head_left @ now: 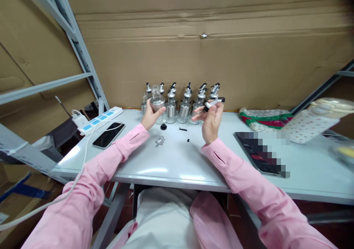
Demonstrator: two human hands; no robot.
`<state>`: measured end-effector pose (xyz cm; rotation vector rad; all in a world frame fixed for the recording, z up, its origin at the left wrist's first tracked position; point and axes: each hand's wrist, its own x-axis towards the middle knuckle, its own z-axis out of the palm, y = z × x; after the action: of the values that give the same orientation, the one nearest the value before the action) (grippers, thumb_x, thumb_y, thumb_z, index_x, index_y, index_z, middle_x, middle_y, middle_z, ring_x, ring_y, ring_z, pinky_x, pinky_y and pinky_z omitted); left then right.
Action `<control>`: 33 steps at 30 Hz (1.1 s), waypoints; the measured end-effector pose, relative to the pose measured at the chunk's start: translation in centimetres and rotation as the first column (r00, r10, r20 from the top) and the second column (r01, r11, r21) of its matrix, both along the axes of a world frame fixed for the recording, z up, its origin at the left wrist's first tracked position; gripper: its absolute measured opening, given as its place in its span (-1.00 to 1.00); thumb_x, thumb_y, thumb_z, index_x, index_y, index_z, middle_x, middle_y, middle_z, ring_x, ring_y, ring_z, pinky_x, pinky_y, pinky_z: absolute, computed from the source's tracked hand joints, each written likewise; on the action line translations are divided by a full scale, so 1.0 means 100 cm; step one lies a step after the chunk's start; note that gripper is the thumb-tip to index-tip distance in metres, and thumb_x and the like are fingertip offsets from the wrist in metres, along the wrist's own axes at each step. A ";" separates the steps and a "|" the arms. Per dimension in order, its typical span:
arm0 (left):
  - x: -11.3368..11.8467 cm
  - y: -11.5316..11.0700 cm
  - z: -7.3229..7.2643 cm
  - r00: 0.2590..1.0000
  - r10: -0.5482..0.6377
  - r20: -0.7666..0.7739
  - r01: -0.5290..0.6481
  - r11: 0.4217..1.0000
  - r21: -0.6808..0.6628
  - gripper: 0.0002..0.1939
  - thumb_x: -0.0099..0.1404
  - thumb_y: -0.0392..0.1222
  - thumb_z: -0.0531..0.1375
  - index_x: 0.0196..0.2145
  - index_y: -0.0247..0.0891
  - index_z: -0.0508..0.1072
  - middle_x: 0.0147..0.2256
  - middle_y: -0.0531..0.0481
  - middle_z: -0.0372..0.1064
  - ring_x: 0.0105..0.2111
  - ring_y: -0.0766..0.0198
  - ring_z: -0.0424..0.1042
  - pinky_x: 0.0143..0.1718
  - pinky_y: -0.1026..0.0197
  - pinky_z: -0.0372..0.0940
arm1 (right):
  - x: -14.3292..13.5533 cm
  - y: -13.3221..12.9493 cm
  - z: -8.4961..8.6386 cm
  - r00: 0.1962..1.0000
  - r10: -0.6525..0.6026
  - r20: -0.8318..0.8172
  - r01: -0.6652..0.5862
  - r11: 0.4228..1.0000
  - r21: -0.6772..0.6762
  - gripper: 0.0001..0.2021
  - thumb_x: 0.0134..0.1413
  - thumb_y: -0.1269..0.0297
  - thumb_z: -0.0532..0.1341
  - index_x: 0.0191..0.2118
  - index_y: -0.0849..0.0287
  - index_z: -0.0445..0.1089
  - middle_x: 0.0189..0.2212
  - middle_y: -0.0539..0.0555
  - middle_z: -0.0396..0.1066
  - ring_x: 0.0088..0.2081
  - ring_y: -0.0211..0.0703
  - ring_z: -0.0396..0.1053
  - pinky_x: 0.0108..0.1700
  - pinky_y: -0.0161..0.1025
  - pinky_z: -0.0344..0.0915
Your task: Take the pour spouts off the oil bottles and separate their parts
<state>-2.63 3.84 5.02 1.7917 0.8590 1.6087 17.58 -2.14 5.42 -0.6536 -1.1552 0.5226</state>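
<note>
My left hand point(151, 117) has its grip around a clear, empty glass bottle point(157, 100); my right hand point(210, 121) pinches a pourer cap point(213, 103) above the counter point(177, 160).

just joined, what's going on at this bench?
A person in pink sleeves sits at a pale grey table. The left hand holds up a clear glass bottle with no spout; the right hand holds a silver-and-black pourer spout. A row of spouted glass bottles stands behind, small loose parts in front.
</note>
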 end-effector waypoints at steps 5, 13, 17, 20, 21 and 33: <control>-0.008 0.048 -0.026 0.992 0.115 -0.045 -0.119 0.988 -0.103 -0.36 0.05 0.03 0.25 -0.05 -0.22 0.02 0.01 -0.18 0.15 0.08 0.12 0.17 0.15 0.06 0.00 | 0.004 0.007 -0.006 0.999 -0.027 0.027 0.028 0.999 -0.044 -0.62 0.09 -0.15 -0.01 -0.18 0.05 0.06 -0.50 -0.05 0.31 -0.66 -0.28 0.33 -0.65 -0.34 0.23; 0.004 0.063 -0.061 0.975 0.181 -0.130 -0.197 0.972 -0.131 -0.34 0.12 -0.17 0.20 0.09 -0.25 -0.05 0.10 -0.24 0.06 0.16 0.12 0.07 0.20 0.02 -0.09 | 0.001 0.007 -0.014 0.992 0.020 0.124 -0.012 0.998 -0.066 -0.62 0.12 -0.12 -0.02 -0.12 0.07 0.06 -0.40 0.08 0.32 -0.47 -0.16 0.43 -0.67 -0.34 0.22; 0.004 0.069 -0.063 0.962 0.188 -0.198 -0.217 0.967 -0.136 -0.30 0.11 -0.19 0.20 0.11 -0.29 -0.07 0.11 -0.28 0.05 0.17 0.08 0.05 0.20 -0.02 -0.08 | 0.002 0.008 -0.016 0.988 0.020 0.156 -0.008 0.997 -0.081 -0.59 0.12 -0.13 -0.04 -0.09 0.07 0.05 -0.30 0.14 0.32 -0.42 -0.14 0.43 -0.65 -0.33 0.24; 0.001 0.072 -0.061 0.946 0.216 -0.242 -0.237 0.970 -0.061 -0.31 0.13 -0.21 0.17 0.14 -0.33 -0.07 0.14 -0.32 -0.01 0.19 0.05 0.01 0.22 -0.01 -0.12 | 0.002 0.009 -0.017 0.989 0.042 0.142 -0.027 0.994 -0.104 -0.58 0.12 -0.14 -0.03 -0.08 0.08 0.05 -0.35 0.12 0.31 -0.45 -0.15 0.42 -0.65 -0.32 0.24; 0.000 0.072 -0.060 0.939 0.226 -0.258 -0.237 0.971 -0.016 -0.32 0.14 -0.23 0.16 0.15 -0.34 -0.07 0.15 -0.32 -0.03 0.20 0.06 -0.02 0.23 -0.01 -0.14 | 0.001 0.009 -0.017 0.989 0.048 0.140 -0.033 0.993 -0.110 -0.57 0.11 -0.15 -0.03 -0.08 0.08 0.06 -0.39 0.10 0.30 -0.48 -0.16 0.40 -0.65 -0.31 0.24; -0.006 -0.005 -0.041 0.849 0.332 -0.410 -0.123 0.880 0.458 -0.61 0.30 -0.04 -0.06 0.02 -0.30 0.16 0.02 -0.25 0.15 0.08 0.13 0.14 0.06 0.02 0.11 | 0.001 -0.004 -0.022 0.865 -0.012 0.502 0.065 0.994 -0.090 -0.63 0.08 -0.09 0.06 -0.20 0.12 0.25 -0.69 -0.13 0.03 -0.66 -0.31 0.05 -0.58 -0.32 0.01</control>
<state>-3.23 3.30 0.92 2.5525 1.0411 1.6055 17.64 -2.56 3.25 -0.9369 -1.6084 0.3875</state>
